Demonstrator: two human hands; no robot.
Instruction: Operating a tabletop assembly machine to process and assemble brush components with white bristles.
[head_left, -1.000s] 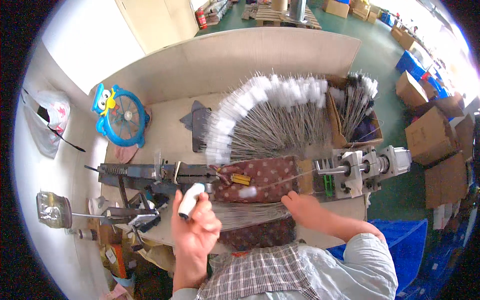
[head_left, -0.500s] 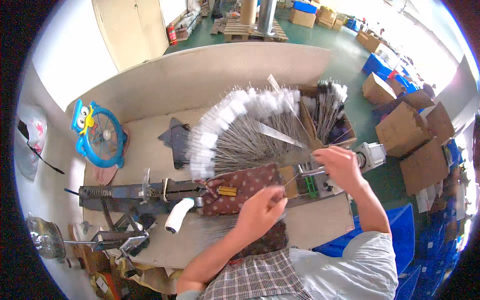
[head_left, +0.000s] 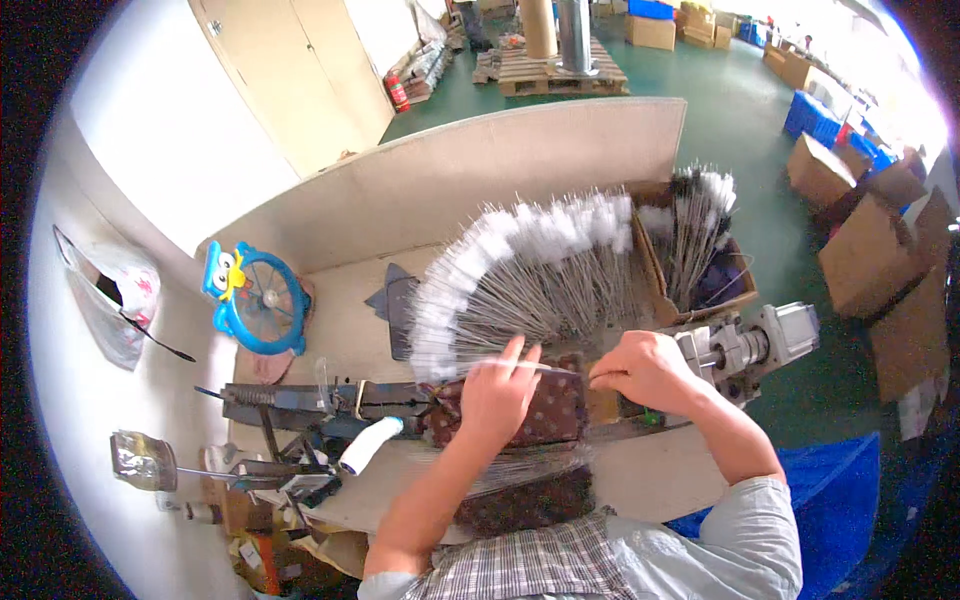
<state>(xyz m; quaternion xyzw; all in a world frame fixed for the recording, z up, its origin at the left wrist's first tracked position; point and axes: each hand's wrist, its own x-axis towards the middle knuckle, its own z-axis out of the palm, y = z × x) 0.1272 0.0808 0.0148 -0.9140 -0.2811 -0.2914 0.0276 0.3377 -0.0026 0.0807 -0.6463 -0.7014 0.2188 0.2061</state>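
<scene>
My left hand [head_left: 492, 402] is over the dotted maroon cloth [head_left: 555, 408], its fingers spread. A thin, pale rod [head_left: 550, 370] crosses at its fingers and runs toward my right hand [head_left: 645, 372]. The right thumb and fingers pinch together at the rod's end; the exact grip is partly hidden. Just beyond both hands, a wide fan of thin wire brushes [head_left: 520, 290] with white bristle tips lies on the table. A metal machine with a grey motor [head_left: 785, 335] stands right of my right hand. More thin wires [head_left: 525, 470] lie close to my body.
An open cardboard box [head_left: 655, 265] holds more wire brushes at the back right. A blue, cartoon-shaped fan [head_left: 262, 300] stands left, near a white-handled tool [head_left: 370, 446] and a metal bar fixture [head_left: 290, 405]. A low board [head_left: 480, 150] walls the table's far side. Blue bins [head_left: 825, 500] stand right.
My left hand has moved left and its fingers have spread. The right hand has come down from beside the machine, fingers pinched. Blurred pale strips above it are gone. The view has shifted.
</scene>
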